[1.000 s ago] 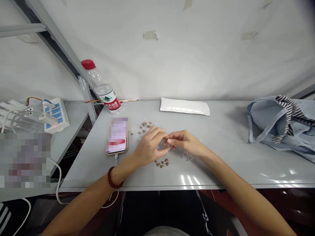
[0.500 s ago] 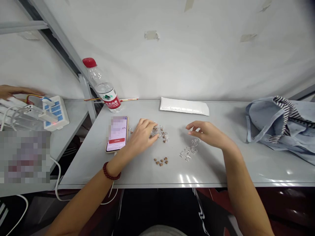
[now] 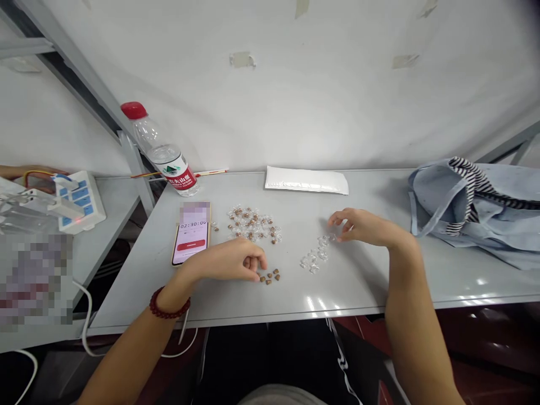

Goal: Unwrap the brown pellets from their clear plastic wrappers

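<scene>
On the grey table [image 3: 236,306], my left hand [image 3: 236,260] rests with curled fingers beside several small brown pieces [image 3: 269,277]; its thumb and index fingertips are close to the leftmost one, and what they hold, if anything, is too small to tell. Behind that hand lies a pile of clear pieces with brown bits in them [image 3: 253,224]. My right hand [image 3: 356,226] is bent over the far end of a group of clear pieces [image 3: 314,259]. Its thumb and fingers close around a clear piece at the tips.
A phone [image 3: 192,239] and a red-capped water bottle [image 3: 172,163] stand at the left. A white packet [image 3: 306,181] lies near the wall. On the right is a blue cloth bag [image 3: 439,197]. A power strip [image 3: 80,202] is at far left, near another person's hand.
My left hand has moved from the clear-and-brown pile toward the brown pieces in front. My right hand has shifted slightly, its fingertips now at the clear pieces. The view has turned a little.
</scene>
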Motion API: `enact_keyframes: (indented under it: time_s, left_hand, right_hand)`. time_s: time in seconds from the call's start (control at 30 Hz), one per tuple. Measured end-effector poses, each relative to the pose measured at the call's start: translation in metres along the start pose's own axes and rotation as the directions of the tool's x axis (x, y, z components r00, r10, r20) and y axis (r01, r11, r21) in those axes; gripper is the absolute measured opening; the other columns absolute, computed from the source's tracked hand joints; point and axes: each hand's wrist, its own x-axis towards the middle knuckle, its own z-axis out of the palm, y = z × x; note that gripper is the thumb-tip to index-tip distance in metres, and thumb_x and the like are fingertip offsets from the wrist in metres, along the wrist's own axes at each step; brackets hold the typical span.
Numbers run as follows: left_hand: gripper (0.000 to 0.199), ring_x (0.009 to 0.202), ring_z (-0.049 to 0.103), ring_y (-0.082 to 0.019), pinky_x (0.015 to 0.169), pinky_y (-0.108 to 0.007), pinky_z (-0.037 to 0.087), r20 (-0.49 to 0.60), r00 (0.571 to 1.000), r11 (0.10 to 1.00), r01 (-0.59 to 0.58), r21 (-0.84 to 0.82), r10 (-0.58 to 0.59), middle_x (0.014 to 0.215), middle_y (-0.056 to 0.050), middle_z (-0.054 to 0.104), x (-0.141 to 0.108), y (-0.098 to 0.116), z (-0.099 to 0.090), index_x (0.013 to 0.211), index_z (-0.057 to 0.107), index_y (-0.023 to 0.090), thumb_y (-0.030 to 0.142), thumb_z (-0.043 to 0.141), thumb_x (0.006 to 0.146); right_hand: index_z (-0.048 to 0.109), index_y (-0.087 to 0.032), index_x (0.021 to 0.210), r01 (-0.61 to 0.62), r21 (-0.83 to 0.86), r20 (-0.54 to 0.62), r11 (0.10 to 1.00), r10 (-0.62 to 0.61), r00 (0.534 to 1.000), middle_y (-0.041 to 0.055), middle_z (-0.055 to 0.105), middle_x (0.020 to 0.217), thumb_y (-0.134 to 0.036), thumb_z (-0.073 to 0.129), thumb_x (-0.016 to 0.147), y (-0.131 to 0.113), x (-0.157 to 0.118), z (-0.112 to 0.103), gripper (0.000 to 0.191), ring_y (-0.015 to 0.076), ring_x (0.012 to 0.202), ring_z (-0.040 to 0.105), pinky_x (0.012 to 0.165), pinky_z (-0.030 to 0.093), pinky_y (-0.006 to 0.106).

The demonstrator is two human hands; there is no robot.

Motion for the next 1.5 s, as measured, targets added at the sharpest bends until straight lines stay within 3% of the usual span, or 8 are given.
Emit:
enact_keyframes:
  time_s: [0.33,0.47,0.63,0.77,0.9,1.1,1.27,1.5]
  left_hand:
    - [0.009,0.056,0.061,-0.012,0.052,-0.02,0.044,-0.071,0.997,0.997,0.039,0.071,-0.034,0.06,0.001,0.065,0.007,0.0,0.009,0.069,0.067,0.017,0.014,0.06,0.074]
    - [0.009,0.06,0.063,-0.013,0.055,-0.021,0.048,-0.221,0.974,0.999,0.054,-0.008,-0.054,0.065,0.0,0.068,0.008,0.002,0.009,0.07,0.065,0.016,0.014,0.058,0.074]
    - [0.006,0.062,0.064,-0.013,0.058,-0.023,0.051,-0.399,0.917,0.994,-0.045,-0.102,0.001,0.069,-0.001,0.068,0.012,0.003,0.01,0.071,0.064,0.016,0.018,0.062,0.076]
    - [0.007,0.061,0.062,-0.013,0.06,-0.024,0.052,-0.512,0.858,0.988,-0.112,-0.103,0.044,0.069,-0.001,0.068,0.018,0.005,0.015,0.072,0.066,0.016,0.022,0.07,0.075]
    - [0.009,0.062,0.062,-0.012,0.061,-0.024,0.052,-0.611,0.786,0.981,-0.174,-0.08,0.09,0.07,-0.001,0.068,0.023,0.006,0.022,0.074,0.067,0.016,0.022,0.074,0.073]
    - [0.008,0.061,0.06,-0.011,0.06,-0.023,0.051,-0.603,0.781,0.967,-0.248,-0.064,0.161,0.069,-0.001,0.067,0.025,0.007,0.028,0.071,0.067,0.016,0.019,0.074,0.074]
    - [0.009,0.061,0.062,-0.012,0.059,-0.023,0.053,-0.634,0.767,0.96,-0.244,-0.139,0.103,0.068,-0.001,0.067,0.025,0.011,0.029,0.071,0.067,0.016,0.02,0.074,0.074]
    - [0.007,0.061,0.062,-0.012,0.06,-0.023,0.052,-0.586,0.803,0.958,-0.238,-0.158,0.103,0.069,-0.001,0.068,0.024,0.012,0.03,0.069,0.068,0.016,0.017,0.075,0.072]
  right_hand:
    - [0.065,-0.021,0.075,-0.011,-0.012,-0.03,1.0,0.011,0.999,0.0055,0.066,0.08,-0.022,0.058,0.072,-0.014,0.01,0.012,0.007,0.0197,0.069,0.059,0.059,0.042,0.03]
    - [0.061,-0.019,0.073,0.031,-0.032,-0.09,0.999,-0.034,0.995,0.0054,0.063,0.075,-0.02,0.058,0.07,-0.015,0.015,0.019,0.005,0.0169,0.062,0.056,0.055,0.041,0.029]
    - [0.058,-0.019,0.071,0.148,-0.018,-0.126,0.989,-0.149,0.981,0.0025,0.058,0.066,-0.022,0.054,0.077,-0.029,0.018,0.03,0.008,0.0136,0.054,0.048,0.051,0.037,0.028]
    - [0.064,-0.018,0.083,0.349,0.157,-0.208,0.924,-0.315,0.926,0.0019,0.06,0.07,-0.027,0.055,0.083,-0.054,0.014,0.042,0.012,0.0134,0.058,0.05,0.058,0.041,0.029]
    - [0.067,-0.019,0.092,0.426,0.496,-0.111,0.757,-0.431,0.896,0.0015,0.062,0.077,-0.027,0.056,0.085,-0.074,0.009,0.057,0.015,0.0125,0.063,0.055,0.063,0.046,0.028]
    - [0.068,-0.017,0.089,0.34,0.617,0.009,0.71,-0.439,0.899,-0.0016,0.054,0.062,-0.025,0.055,0.086,-0.077,0.008,0.065,0.015,0.0099,0.056,0.046,0.053,0.037,0.024]
    - [0.067,-0.015,0.088,0.317,0.673,0.035,0.669,-0.457,0.889,-0.0041,0.05,0.056,-0.025,0.058,0.084,-0.076,0.01,0.064,0.014,0.0089,0.052,0.044,0.052,0.037,0.024]
    - [0.069,-0.017,0.088,0.321,0.596,0.08,0.736,-0.453,0.888,-0.0043,0.048,0.054,-0.028,0.057,0.084,-0.076,0.008,0.063,0.017,0.0092,0.051,0.04,0.05,0.035,0.024]
